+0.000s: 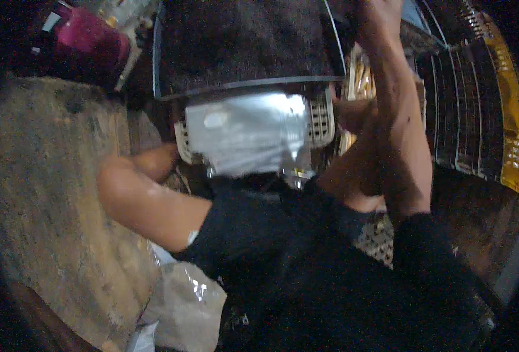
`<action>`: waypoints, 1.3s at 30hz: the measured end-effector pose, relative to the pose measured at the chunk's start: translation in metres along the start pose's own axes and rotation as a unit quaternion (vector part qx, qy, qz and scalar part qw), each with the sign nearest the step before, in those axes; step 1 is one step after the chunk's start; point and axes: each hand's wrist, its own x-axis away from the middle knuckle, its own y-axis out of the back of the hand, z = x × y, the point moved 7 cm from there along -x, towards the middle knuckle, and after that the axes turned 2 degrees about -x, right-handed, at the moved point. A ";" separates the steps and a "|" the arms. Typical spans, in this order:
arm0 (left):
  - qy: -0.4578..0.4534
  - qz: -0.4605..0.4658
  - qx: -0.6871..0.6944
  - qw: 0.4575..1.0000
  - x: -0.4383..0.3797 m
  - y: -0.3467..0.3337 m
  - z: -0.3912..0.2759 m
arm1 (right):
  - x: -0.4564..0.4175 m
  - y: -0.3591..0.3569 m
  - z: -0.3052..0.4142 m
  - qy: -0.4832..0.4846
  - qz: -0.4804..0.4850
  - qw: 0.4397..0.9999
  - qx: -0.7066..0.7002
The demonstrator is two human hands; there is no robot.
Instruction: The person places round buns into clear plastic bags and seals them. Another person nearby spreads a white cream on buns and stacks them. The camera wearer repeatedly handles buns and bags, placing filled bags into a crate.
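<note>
My right arm stretches up the right side, and my right hand (380,11) is cut off by the top edge, blurred, beside the metal-edged dark panel; its fingers and anything in them cannot be made out. My left hand is out of view. Before me, between my bare bent legs, a pale plastic basket (323,116) stands with a shiny silvery-white plastic sheet or bag (246,136) lying over it. The dark panel (246,44) lies just beyond the basket.
A worn brown surface (66,211) spans the left, with a crumpled clear plastic bag (193,299) near my clothing. A maroon object (90,37) is at upper left. Behind my right arm stands a pale container (360,83); farther right are dark ribbed items (459,105) with a yellow strip (510,123).
</note>
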 end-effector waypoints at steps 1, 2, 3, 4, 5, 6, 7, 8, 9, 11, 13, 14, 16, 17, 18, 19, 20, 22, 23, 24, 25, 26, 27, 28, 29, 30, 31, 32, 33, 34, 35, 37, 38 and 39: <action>-0.002 0.013 0.014 1.000 -0.005 -0.010 -0.003 | -0.002 0.016 0.010 0.000 -0.022 1.000 0.006; 0.005 0.013 0.003 1.000 0.002 -0.008 -0.002 | 0.001 0.014 0.017 -0.016 -0.037 0.997 0.071; 0.008 0.019 0.002 1.000 0.003 -0.010 -0.002 | 0.005 0.016 0.023 0.005 -0.024 0.998 0.060; 0.003 0.019 0.002 1.000 0.001 -0.011 -0.004 | 0.006 0.018 0.028 0.024 -0.013 0.998 0.049; 0.006 0.023 -0.003 1.000 0.002 -0.009 -0.005 | 0.006 0.019 0.032 0.043 -0.003 0.998 0.039; 0.006 0.023 -0.003 1.000 0.002 -0.008 -0.006 | 0.002 0.024 0.026 0.081 -0.009 0.996 0.019; 0.011 0.021 0.004 1.000 0.004 -0.007 -0.008 | -0.003 0.024 0.014 0.125 -0.014 0.992 0.003; 0.015 0.017 0.006 1.000 0.005 -0.002 -0.009 | -0.001 0.023 0.016 0.134 -0.021 0.991 0.008; 0.017 0.005 0.004 1.000 0.009 0.005 -0.011 | 0.001 0.016 0.014 0.139 -0.023 0.990 0.008; 0.020 -0.023 0.017 0.999 0.014 0.022 -0.022 | 0.004 0.007 0.014 0.089 0.000 0.995 -0.037; 0.011 -0.050 0.040 0.998 0.017 0.040 -0.040 | 0.012 0.004 0.028 0.011 0.030 0.998 -0.051; -0.004 -0.065 0.057 0.996 0.017 0.050 -0.053 | 0.011 0.006 0.030 0.087 0.004 0.996 -0.009; -0.042 -0.097 0.097 0.990 0.016 0.073 -0.089 | 0.011 0.006 0.040 0.100 -0.011 0.995 0.023; -0.070 -0.096 0.127 0.985 0.008 0.074 -0.108 | 0.008 0.015 0.032 0.095 -0.019 0.995 0.018; -0.095 -0.102 0.149 0.979 0.004 0.080 -0.128 | 0.004 0.017 0.022 0.088 -0.013 0.996 0.009; -0.123 -0.100 0.175 0.972 0.001 0.083 -0.149 | 0.003 0.019 0.015 0.081 -0.005 0.997 0.000; -0.146 -0.098 0.195 0.965 -0.001 0.088 -0.170 | 0.003 0.016 0.016 0.065 0.004 0.998 -0.008; -0.183 -0.084 0.230 0.952 -0.005 0.091 -0.202 | 0.007 0.011 0.021 0.031 0.021 0.999 -0.020; -0.191 -0.067 0.250 0.947 -0.011 0.088 -0.215 | 0.011 0.011 0.025 0.049 0.018 0.998 -0.018; -0.188 -0.048 0.271 0.943 -0.017 0.077 -0.220 | 0.012 0.012 0.028 0.067 0.013 0.998 -0.016; -0.182 -0.027 0.287 0.940 -0.025 0.063 -0.225 | 0.014 0.013 0.027 0.081 0.008 0.997 -0.017; -0.170 -0.003 0.302 0.938 -0.036 0.047 -0.230 | 0.011 0.017 0.018 0.146 -0.009 0.989 0.011; -0.142 0.012 0.303 0.942 -0.040 0.034 -0.224 | 0.012 0.011 0.018 0.115 -0.003 0.993 -0.014; -0.115 0.029 0.301 0.946 -0.046 0.019 -0.214 | 0.013 0.003 0.019 0.083 0.003 0.996 -0.038; -0.069 0.076 0.323 0.941 -0.064 -0.035 -0.178 | 0.012 0.028 0.007 0.045 -0.023 0.999 -0.020; -0.029 0.099 0.299 0.949 -0.066 -0.065 -0.151 | 0.017 0.026 0.013 0.037 -0.001 0.999 -0.019; 0.006 0.128 0.262 0.957 -0.066 -0.100 -0.120 | 0.019 0.023 0.024 0.028 0.019 0.999 -0.018; -0.001 0.136 0.172 0.976 -0.059 -0.123 -0.091 | 0.022 0.017 0.028 0.021 0.044 0.999 -0.023; -0.073 0.120 0.033 0.990 -0.049 -0.140 -0.070 | 0.025 0.008 0.032 0.079 0.089 0.992 0.030; -0.143 0.106 -0.104 0.979 -0.036 -0.157 -0.059 | 0.029 -0.001 0.028 0.133 0.131 0.979 0.087; -0.147 0.151 -0.145 0.967 -0.028 -0.172 -0.052 | 0.034 -0.011 0.026 0.183 0.176 0.957 0.140; -0.173 0.296 -0.065 0.937 -0.011 -0.207 -0.053 | 0.052 -0.029 0.012 0.133 0.319 0.895 0.282; -0.153 0.349 -0.027 0.924 -0.002 -0.220 -0.052 | 0.063 -0.036 0.006 0.106 0.391 0.847 0.344; -0.132 0.396 0.007 0.909 0.006 -0.227 -0.055 | 0.070 -0.041 0.012 0.103 0.424 0.839 0.324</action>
